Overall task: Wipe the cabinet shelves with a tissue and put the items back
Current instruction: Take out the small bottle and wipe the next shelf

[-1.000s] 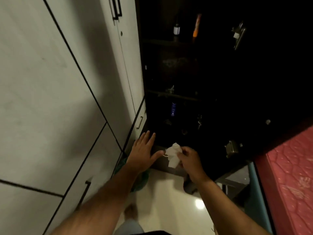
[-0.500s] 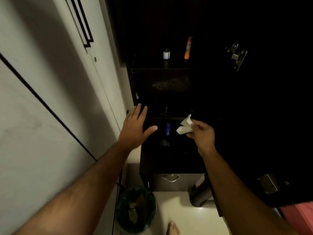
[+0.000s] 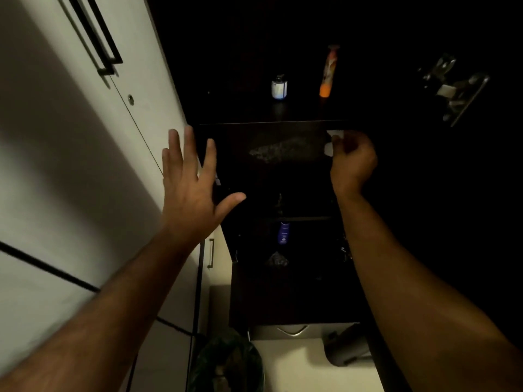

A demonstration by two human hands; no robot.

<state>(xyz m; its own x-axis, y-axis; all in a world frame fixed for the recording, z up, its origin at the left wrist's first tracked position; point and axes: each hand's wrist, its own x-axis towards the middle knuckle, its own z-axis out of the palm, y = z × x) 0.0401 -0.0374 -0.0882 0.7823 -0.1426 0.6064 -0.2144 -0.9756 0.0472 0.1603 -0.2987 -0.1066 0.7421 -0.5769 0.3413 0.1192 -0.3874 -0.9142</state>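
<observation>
Tissue (image 3: 331,142) bunched up in the right hand (image 3: 352,162), poking out past the curled fingertips, right at the front edge of the dark cabinet shelf (image 3: 271,123), toward its right end. Left hand (image 3: 189,190) spread flat, fingers straight, holding nothing, just beside the cabinet's left edge.

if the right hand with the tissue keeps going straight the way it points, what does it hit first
Probably the dark shelf with the dusty patch: the right hand holds the tissue near its front edge. Depth is hard to judge in this dark view.
</observation>
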